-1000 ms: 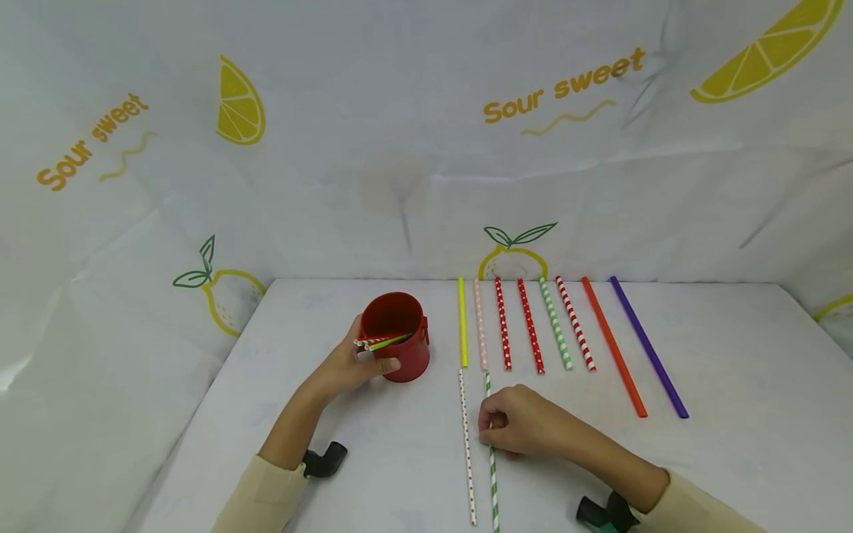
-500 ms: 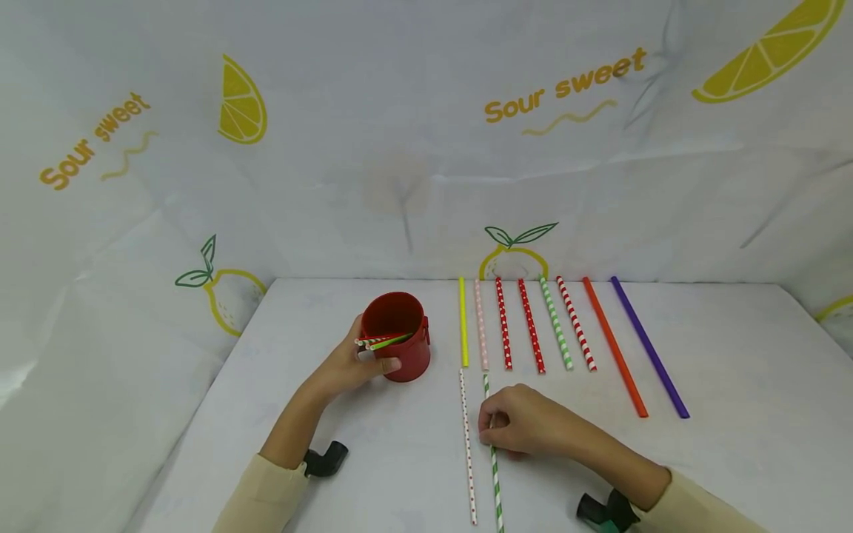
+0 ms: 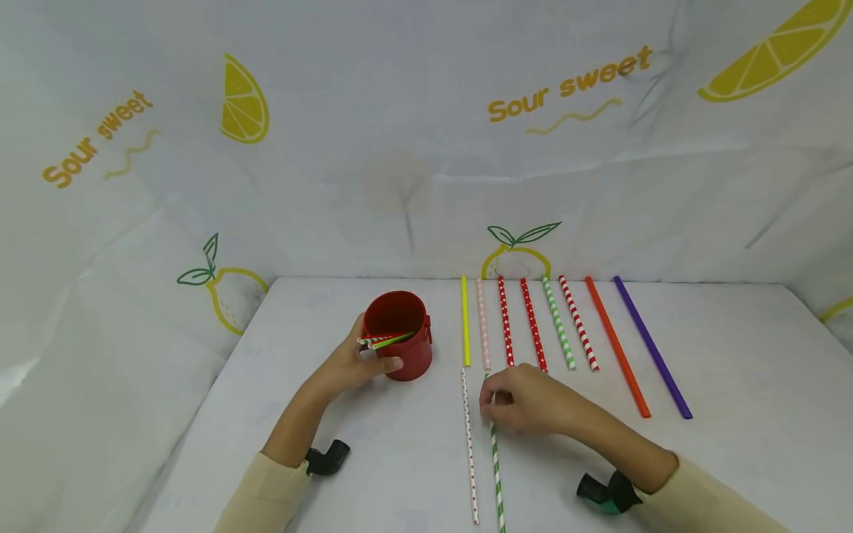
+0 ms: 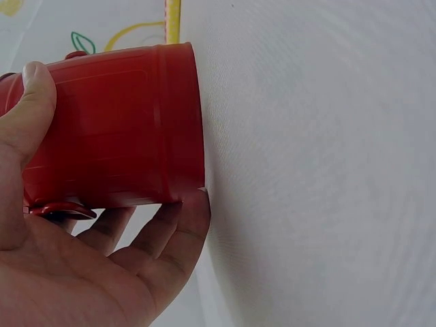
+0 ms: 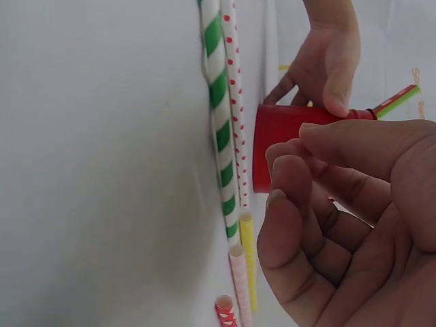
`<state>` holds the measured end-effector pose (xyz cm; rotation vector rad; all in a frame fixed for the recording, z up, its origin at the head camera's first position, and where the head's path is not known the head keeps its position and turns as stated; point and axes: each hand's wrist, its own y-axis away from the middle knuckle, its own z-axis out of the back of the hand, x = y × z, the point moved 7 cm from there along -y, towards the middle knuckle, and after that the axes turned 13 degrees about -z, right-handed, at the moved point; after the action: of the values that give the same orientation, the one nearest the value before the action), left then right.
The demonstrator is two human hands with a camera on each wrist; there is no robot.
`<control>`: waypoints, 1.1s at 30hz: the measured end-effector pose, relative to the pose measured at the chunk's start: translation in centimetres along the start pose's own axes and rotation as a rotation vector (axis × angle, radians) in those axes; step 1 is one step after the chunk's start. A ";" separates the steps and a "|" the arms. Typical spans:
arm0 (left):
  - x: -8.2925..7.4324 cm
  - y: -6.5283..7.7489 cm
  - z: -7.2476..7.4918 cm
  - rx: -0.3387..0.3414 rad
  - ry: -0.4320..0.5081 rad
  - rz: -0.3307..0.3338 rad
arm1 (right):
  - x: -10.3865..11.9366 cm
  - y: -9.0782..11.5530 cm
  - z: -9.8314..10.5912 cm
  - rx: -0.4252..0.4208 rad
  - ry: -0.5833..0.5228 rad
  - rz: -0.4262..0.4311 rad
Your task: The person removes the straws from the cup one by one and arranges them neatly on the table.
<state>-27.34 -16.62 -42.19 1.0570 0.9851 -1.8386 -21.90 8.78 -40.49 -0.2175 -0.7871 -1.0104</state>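
Note:
My left hand grips a red bucket on the white table, thumb on its near side and fingers beneath in the left wrist view. Several straws, striped and lime green, lean out over its rim. Over the upper part of a green-and-white striped straw hovers my right hand. Its fingers are loosely curled with nothing between them, and the right wrist view shows the striped straw lying apart from them. Just left lies a white straw with red dots.
Along the back runs a row of straws: yellow, pale pink, red dotted ones, green striped, red striped, orange and purple. A white lemon-print sheet rises behind the table.
The striped straw's lower end shifted slightly right. My right hand let go of it and moved up toward the back row. My left hand still grips the bucket.

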 end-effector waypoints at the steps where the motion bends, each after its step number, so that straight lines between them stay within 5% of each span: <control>1: 0.0 0.0 0.0 0.001 0.001 0.000 | 0.1 -0.1 0.2 -0.008 0.003 0.010; 11: 0.1 -0.2 0.0 0.004 0.011 -0.007 | 2.7 -1.8 2.0 -0.125 0.098 0.096; 18: 0.1 -0.2 0.1 -0.007 -0.015 0.020 | 6.4 -2.4 3.4 -0.408 0.276 0.188; 24: 0.0 -0.4 0.0 0.003 -0.023 -0.003 | 9.2 -3.0 3.7 -0.578 0.344 0.352; 33: 0.2 -0.2 -0.2 0.018 -0.006 0.008 | 11.2 -4.9 2.1 -0.577 0.536 0.480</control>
<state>-27.57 -16.41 -42.39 1.0641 0.9605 -1.8466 -23.69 -0.33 -32.30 -0.5726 0.0672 -0.7590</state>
